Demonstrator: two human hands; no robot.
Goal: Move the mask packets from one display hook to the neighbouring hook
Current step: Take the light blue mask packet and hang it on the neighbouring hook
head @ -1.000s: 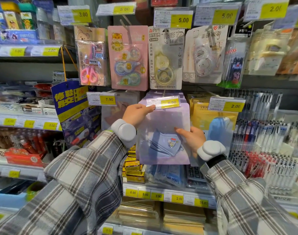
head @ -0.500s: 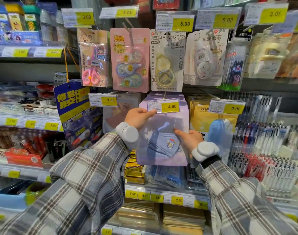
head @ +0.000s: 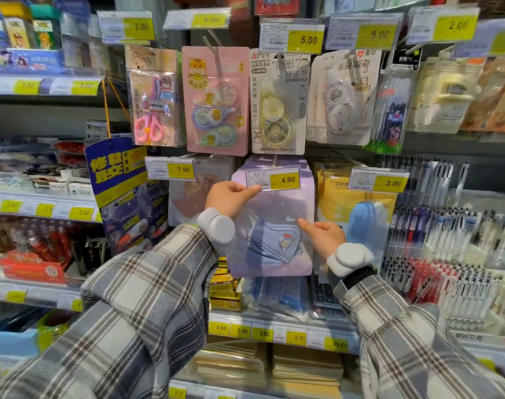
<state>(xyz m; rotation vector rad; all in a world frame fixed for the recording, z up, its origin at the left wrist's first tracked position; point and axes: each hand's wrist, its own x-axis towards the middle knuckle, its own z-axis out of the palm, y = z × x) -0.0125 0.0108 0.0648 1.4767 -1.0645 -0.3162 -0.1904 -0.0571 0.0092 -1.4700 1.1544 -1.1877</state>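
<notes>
**Two hands gripping a hanging mask packet in a shop display**

A pink mask packet [head: 199, 194] is hanging at left under a 7.90 tag [head: 170, 169]. The left hand [head: 229, 198] is pinching the upper left edge of a lilac mask packet [head: 274, 226], which is hanging under a 4.90 tag [head: 273, 180]. The right hand [head: 324, 237] is pinching its right side. A yellow packet [head: 340, 203] is hanging just beside it.
</notes>
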